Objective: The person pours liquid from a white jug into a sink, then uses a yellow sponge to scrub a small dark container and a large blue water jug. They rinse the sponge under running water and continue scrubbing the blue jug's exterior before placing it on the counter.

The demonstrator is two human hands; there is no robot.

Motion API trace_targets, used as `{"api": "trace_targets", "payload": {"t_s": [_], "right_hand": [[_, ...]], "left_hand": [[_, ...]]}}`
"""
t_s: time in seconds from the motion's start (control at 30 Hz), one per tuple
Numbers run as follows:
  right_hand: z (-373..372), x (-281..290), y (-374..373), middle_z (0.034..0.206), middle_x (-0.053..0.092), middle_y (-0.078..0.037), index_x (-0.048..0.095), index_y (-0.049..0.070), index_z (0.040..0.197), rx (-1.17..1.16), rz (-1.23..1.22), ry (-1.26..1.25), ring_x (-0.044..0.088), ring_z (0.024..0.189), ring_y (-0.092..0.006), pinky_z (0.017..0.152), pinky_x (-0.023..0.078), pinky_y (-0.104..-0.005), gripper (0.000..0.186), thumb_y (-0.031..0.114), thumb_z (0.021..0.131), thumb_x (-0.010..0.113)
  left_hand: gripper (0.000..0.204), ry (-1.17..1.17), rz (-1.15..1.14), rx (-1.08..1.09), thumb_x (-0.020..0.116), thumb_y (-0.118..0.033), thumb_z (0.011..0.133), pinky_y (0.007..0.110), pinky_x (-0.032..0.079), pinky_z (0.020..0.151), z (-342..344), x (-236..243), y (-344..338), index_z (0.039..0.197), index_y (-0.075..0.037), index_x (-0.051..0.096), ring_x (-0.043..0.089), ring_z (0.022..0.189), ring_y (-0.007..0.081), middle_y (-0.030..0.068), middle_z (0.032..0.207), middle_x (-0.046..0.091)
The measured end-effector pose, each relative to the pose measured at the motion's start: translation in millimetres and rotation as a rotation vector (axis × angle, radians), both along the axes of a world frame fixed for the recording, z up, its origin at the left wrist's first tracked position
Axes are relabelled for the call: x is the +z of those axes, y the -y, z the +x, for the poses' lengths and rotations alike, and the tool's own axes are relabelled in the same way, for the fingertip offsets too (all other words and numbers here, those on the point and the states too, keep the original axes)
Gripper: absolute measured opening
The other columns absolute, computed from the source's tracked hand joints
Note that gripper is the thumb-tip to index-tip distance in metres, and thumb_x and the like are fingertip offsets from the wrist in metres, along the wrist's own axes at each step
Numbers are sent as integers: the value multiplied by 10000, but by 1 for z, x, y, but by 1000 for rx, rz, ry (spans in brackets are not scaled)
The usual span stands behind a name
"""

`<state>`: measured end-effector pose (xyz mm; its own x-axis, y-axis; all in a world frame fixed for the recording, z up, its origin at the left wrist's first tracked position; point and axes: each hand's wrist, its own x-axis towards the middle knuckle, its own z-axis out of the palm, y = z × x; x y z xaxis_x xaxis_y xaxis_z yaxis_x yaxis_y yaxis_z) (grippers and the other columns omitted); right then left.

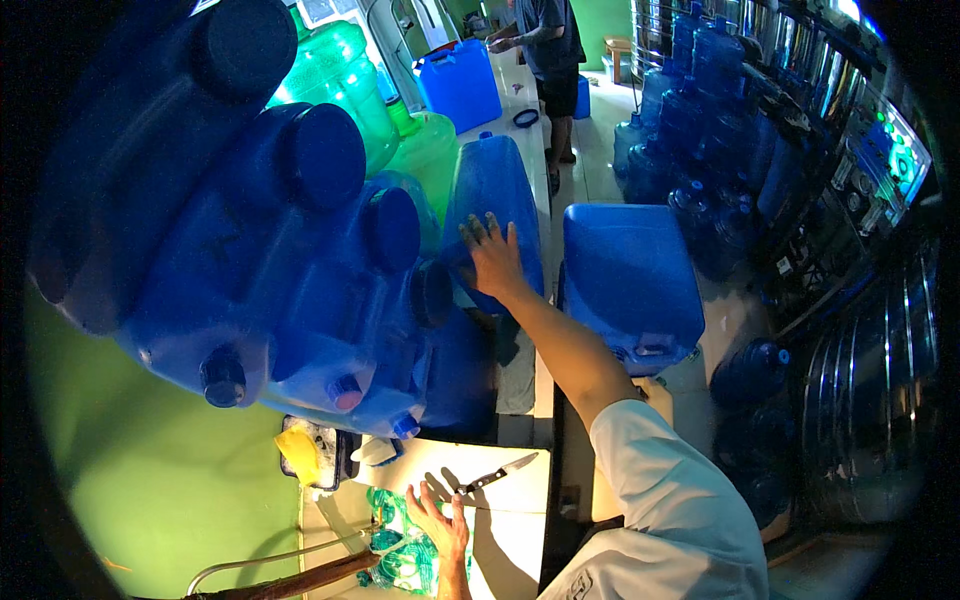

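My right hand (493, 258) reaches forward, fingers spread on the side of a blue jerrycan (492, 175) lying on the counter. Nearer me, another blue container (625, 260) sits to the right of that arm. My left hand (435, 522) is low in the view, fingers apart, beside green translucent plastic items (395, 560); whether it touches them I cannot tell. A knife (495, 475) with a black handle lies just above that hand. A yellow cloth or sponge (298, 450) rests in a tray at its upper left.
Several large blue containers (230, 280) crowd the left, with green jugs (330, 70) behind. A person (550, 40) stands at the far counter beside a blue jerrycan (462, 85). Water bottles (700, 120) are stacked at right near steel tanks (860, 400). A wooden handle (280, 585) crosses the lower left.
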<state>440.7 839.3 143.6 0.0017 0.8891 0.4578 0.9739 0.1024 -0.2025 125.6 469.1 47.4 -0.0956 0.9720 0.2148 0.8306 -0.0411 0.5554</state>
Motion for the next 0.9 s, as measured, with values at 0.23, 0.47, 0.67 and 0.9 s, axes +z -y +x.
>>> {"api": "trace_targets", "payload": {"t_s": [0.23, 0.47, 0.67, 0.9], "right_hand": [[-8, -34, 10, 1571, 373, -94, 460, 149, 1483, -102, 268, 150, 294, 1464, -361, 1172, 231, -600, 678, 210, 854, 704], [34, -23, 16, 1520, 443, -101, 480, 121, 1450, 94, 285, -129, 341, 1438, -368, 1174, 259, -560, 831, 263, 702, 816], [64, -22, 16, 1511, 461, -91, 502, 121, 1431, 98, 293, -158, 369, 1423, -356, 1170, 286, -524, 804, 291, 715, 825], [86, -32, 24, 1550, 421, -81, 469, 141, 1467, 143, 299, -168, 336, 1453, -350, 1186, 292, -511, 808, 286, 755, 821]], "left_hand": [[673, 37, 6, -7, 698, -310, 909, 599, 278, 1101, -12, -8, 0, 1440, -10, 414, 328, 1352, 492, 314, 1503, 291], [771, 43, 24, 0, 732, -336, 881, 603, 262, 1122, 0, 33, -9, 1480, -19, 363, 274, 1400, 495, 307, 1544, 221], [870, 46, 391, 28, 727, -360, 879, 613, 243, 1153, 2, 129, -54, 1541, -31, 268, 190, 1454, 496, 317, 1581, 113], [967, -68, 457, -123, 710, -433, 880, 622, 210, 1171, 20, 174, -96, 1594, -69, 168, 64, 1495, 505, 317, 1608, -7]]}}
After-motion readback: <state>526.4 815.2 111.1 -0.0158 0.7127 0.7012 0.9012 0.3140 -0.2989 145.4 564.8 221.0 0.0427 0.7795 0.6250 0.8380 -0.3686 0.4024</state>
